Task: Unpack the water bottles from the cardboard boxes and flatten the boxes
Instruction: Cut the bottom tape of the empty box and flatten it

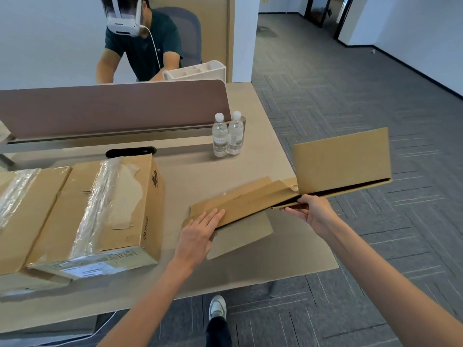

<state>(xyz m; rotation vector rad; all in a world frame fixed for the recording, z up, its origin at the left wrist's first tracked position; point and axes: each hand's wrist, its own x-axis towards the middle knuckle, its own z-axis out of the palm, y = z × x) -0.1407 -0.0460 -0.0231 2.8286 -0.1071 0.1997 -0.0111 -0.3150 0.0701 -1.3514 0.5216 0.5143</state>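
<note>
A nearly flat cardboard box [333, 166] lies half on the desk's right edge, half over the floor, with one panel standing up at its right end. My left hand [198, 234] presses flat on its left flaps with straight fingers. My right hand [313, 211] grips the box's near edge at the middle, thumb on top. Two clear water bottles [226, 135] with white caps stand upright side by side near the divider. A taped cardboard box [105, 209] sits closed at the left, with another taped box [22, 211] beside it at the frame's edge.
The beige desk [200, 176] ends just right of my hands; grey carpet [375, 271] lies beyond. A brown divider [112, 106] runs along the desk's back. Behind it a person with a headset sits by a white organiser [195, 71]. My shoe [217, 308] shows below the desk.
</note>
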